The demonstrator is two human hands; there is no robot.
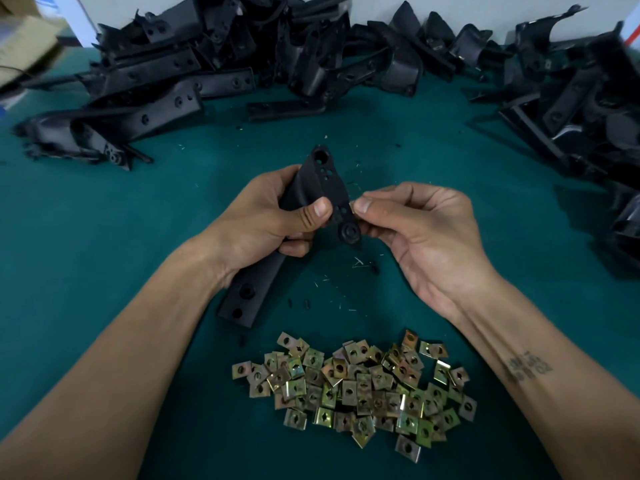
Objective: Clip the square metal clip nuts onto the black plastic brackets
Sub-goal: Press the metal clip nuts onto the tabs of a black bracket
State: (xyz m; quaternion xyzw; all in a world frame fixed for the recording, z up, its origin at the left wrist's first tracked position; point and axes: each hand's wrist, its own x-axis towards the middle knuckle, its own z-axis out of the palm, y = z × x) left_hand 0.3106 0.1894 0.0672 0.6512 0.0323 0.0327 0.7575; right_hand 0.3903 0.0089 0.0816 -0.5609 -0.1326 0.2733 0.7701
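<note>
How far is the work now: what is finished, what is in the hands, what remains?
Finished: cannot tell; no bracket plainly shows a fitted nut. In hand: left hand grips one black bracket; right hand pinches something small, probably a clip nut, at its edge. Left: the clip nut pile and bracket heaps on the table.

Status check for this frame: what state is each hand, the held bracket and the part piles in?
Left hand: grips the bracket.
Right hand: pinches a clip nut at the bracket's edge.
Bracket: held above the table, tilted.
Clip nut: mostly hidden; seating unclear.
Clip nut pile: loose, near edge.
Bracket piles: heaped at back.
</note>
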